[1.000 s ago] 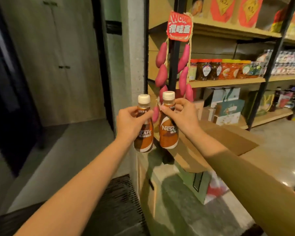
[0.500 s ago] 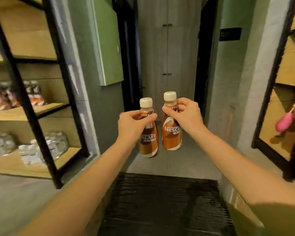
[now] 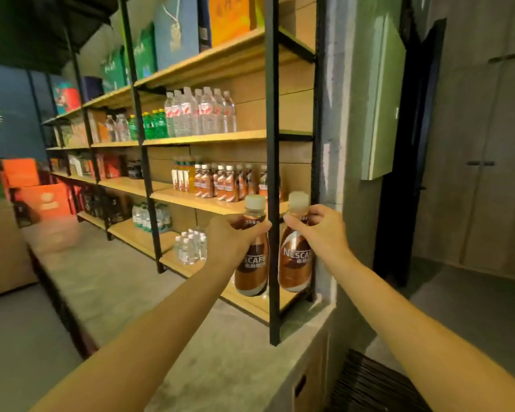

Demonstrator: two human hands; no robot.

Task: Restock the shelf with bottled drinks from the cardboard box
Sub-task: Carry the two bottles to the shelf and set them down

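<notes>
the left hand (image 3: 235, 242) wraps the neck and shoulder of the left bottle (image 3: 252, 272), thumb across the front just under the pale cap. the right hand (image 3: 318, 230) pinches the right bottle (image 3: 295, 263) at the neck between thumb and curled fingers. both bottles hang upright below the grip with labels facing out, so they can go down on their bases without a turn. gripping high also leaves the bodies free to slide in among others.

take the black post (image 3: 272, 144) as the mark. the left bottle is just left of it and the right bottle just right of it, both nearer the camera and on no board yet. left of the post and behind it, at about cap height, a board (image 3: 188, 200) carries a row (image 3: 226, 182) of similar brown coffee bottles, with bare wood at its near edge beside the post. that looks like the target, and the step in hand is the carry-in. the post stands between the two bottles, so the right one probably has to go round it. higher up, left of the post, stand water bottles (image 3: 199, 114).
</notes>
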